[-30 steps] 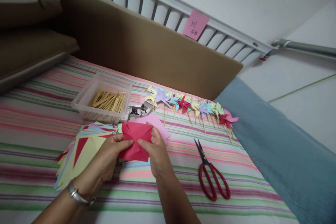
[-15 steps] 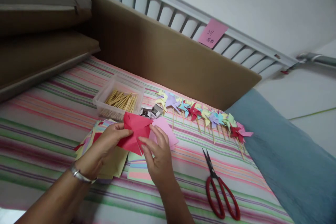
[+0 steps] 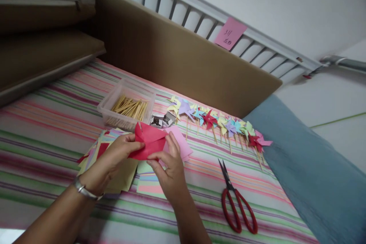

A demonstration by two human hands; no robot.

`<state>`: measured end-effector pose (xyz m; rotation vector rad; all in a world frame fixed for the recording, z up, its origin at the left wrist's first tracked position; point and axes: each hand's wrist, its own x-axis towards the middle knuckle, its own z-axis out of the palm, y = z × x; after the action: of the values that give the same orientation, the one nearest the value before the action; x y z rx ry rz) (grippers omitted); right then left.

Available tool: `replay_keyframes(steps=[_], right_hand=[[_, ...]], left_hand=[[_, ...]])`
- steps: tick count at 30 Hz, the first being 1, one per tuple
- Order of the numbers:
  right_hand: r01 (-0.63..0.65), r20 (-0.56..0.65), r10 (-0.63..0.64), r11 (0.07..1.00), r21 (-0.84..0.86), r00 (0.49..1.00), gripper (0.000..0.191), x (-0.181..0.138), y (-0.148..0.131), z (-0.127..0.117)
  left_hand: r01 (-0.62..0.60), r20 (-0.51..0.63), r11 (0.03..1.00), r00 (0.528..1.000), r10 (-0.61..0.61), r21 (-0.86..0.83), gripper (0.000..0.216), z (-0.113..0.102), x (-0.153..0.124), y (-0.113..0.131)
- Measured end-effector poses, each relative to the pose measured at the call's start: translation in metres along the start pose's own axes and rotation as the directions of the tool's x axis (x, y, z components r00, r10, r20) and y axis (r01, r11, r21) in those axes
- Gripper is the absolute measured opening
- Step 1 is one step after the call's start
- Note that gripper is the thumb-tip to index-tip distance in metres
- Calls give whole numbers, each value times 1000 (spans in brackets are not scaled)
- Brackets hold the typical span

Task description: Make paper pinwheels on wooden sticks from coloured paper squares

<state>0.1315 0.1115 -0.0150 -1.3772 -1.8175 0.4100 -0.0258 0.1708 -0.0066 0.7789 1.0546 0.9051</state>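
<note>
The left hand (image 3: 118, 153) pinches the left side of a slit red paper square (image 3: 151, 143), raised between both hands. A light, steady grip here would likely spare the slit from tearing. The right hand (image 3: 168, 163) holds the square's right side and lower edge by the fingertips; curving the sheet gently, without creasing, seems best. The paper looks thin and smooth. Beyond the right hand lie pointed paper pinwheels (image 3: 210, 119) on slim wooden sticks; to its right rest loop-handled red scissors (image 3: 229, 183), dark blades slightly parted.
</note>
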Motion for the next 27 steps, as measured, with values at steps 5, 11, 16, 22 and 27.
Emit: replay_keyframes(steps=[5, 11, 16, 22, 27], right_hand=[[-171, -43, 177, 978, 122, 983, 6, 3, -2, 3], [-300, -53, 312, 941, 156, 949, 13, 8, -4, 3], [-329, -47, 338, 935, 132, 940, 16, 9, -7, 1], [-328, -40, 333, 940, 95, 942, 15, 8, -8, 2], [-361, -68, 366, 929, 76, 928, 18, 9, -8, 4]], left_hand=[[-1, 58, 999, 998, -2, 50, 17, 6, 2, -5], [-32, 117, 993, 993, 19, 111, 15, 10, 1, -9], [-45, 127, 986, 992, 24, 159, 12, 11, 2, -11], [-64, 149, 983, 988, 38, 173, 10, 11, 3, -14], [-79, 153, 977, 987, 49, 197, 10, 12, 1, -12]])
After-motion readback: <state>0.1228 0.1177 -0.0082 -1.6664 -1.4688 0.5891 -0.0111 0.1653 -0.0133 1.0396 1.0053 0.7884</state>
